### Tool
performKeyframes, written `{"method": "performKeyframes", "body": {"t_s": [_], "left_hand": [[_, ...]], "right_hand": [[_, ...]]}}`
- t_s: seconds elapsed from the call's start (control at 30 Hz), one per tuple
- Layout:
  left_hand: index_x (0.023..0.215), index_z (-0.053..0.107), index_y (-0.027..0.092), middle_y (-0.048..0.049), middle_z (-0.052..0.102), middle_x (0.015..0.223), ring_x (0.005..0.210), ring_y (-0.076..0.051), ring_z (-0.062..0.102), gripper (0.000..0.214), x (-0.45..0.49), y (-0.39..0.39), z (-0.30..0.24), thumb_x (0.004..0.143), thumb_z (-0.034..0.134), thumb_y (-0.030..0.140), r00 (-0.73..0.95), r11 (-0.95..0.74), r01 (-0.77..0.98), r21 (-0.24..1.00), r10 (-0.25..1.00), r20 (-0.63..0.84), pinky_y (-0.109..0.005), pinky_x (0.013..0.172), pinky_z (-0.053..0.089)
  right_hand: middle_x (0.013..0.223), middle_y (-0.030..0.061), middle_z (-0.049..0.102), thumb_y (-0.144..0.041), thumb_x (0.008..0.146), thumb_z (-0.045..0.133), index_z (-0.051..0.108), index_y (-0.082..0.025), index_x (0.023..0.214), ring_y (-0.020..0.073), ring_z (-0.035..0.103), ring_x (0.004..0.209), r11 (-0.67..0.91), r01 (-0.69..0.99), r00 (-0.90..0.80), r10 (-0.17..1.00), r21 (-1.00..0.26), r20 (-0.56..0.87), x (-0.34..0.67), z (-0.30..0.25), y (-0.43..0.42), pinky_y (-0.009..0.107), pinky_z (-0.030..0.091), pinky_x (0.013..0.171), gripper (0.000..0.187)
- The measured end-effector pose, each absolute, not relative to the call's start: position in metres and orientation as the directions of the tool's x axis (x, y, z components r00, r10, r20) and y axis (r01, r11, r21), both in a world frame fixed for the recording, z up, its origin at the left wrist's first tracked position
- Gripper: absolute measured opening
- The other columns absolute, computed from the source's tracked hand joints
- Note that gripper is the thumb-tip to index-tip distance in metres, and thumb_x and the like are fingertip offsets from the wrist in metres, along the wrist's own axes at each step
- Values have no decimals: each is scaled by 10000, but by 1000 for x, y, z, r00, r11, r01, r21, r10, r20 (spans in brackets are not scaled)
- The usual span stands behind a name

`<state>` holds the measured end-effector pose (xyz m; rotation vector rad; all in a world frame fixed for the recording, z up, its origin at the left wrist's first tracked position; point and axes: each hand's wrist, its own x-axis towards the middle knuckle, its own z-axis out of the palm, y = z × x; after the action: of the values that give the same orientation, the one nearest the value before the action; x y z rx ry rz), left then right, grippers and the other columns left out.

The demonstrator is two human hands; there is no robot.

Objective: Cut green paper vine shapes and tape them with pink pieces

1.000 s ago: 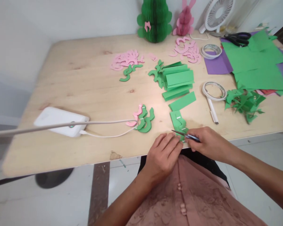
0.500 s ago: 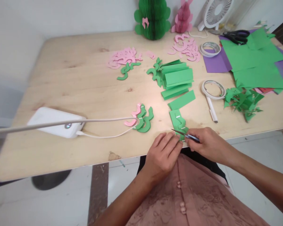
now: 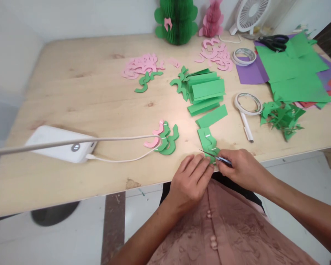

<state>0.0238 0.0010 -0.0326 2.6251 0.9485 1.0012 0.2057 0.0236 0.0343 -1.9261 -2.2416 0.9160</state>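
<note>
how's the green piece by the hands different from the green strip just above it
The piece has a curvy cut outline and white staples; the strip is a plain rectangle. The left hand touches the piece, as does the tool in the right hand; the strip lies free. Both are green paper on the table.

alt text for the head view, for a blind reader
The right hand holds a pointed tool to a stapled green paper piece, the left hand touching it, at the near edge of a wooden table. Pink and green cutouts, tape rolls and a power bank lie around.
</note>
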Motion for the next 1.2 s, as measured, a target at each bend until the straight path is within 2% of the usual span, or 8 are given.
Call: {"method": "performKeyframes", "body": {"t_s": [0.5,0.87,1.2], "left_hand": [[1116,622,89,-132,660,1180,1147,-268,570,254,23,1,-34,926,456,117,572,-783,501,369,620,538,-453,1003,431],[1129,613,98,-134,656,1179,1165,-256,560,262,23,0,-35,935,438,126,571,-780,503,373,623,534,-453,1003,432],[1111,622,92,-120,669,1156,1134,-263,576,244,25,0,-35,926,467,132,578,-781,519,347,620,531,-446,999,433]], "right_hand": [[677,60,681,-231,812,432,615,-190,799,172,584,583,21,949,-155,900,-315,-406,198,39,18,261,300,550,188],[632,50,661,-221,823,434,582,-189,751,163,567,549,50,965,-147,916,-258,-373,197,38,15,269,255,533,168],[682,67,692,-230,837,431,610,-182,804,184,606,589,60,972,-147,910,-226,-388,195,38,15,275,265,546,188]]}}
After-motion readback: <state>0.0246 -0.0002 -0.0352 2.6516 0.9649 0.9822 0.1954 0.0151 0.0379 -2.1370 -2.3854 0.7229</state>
